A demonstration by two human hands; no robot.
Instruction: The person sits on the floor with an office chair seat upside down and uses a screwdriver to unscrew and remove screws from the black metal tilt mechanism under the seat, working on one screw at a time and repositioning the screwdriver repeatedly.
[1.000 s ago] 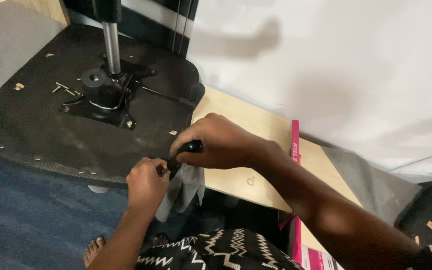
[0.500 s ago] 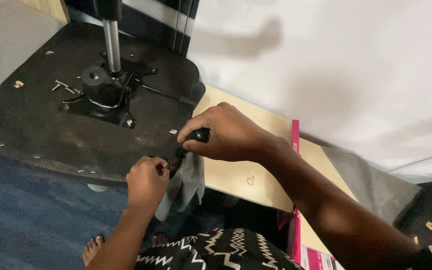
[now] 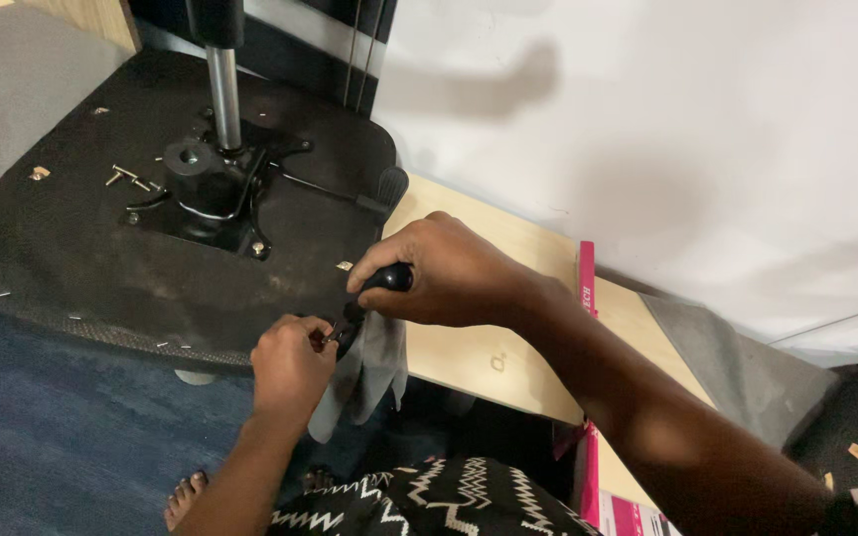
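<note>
At seat edge, head view: my right hand is wrapped tight round the black tool handle, shaft angled down-left to the tip by my left hand. Left fingers pinched closed on a small metal fastener at the tip; can't tell if it's a screw or a staple. Grey glove hangs just under the tip, touching my left hand. Seat underside faces up, black mechanism plate and gas post well apart from the work. Loose screws lie near the plate. To do it well, I'd say: keep tool in line with the fastener, left hand steadying, push square, glove clear of the tip. Wood panel sits under my right wrist.
</note>
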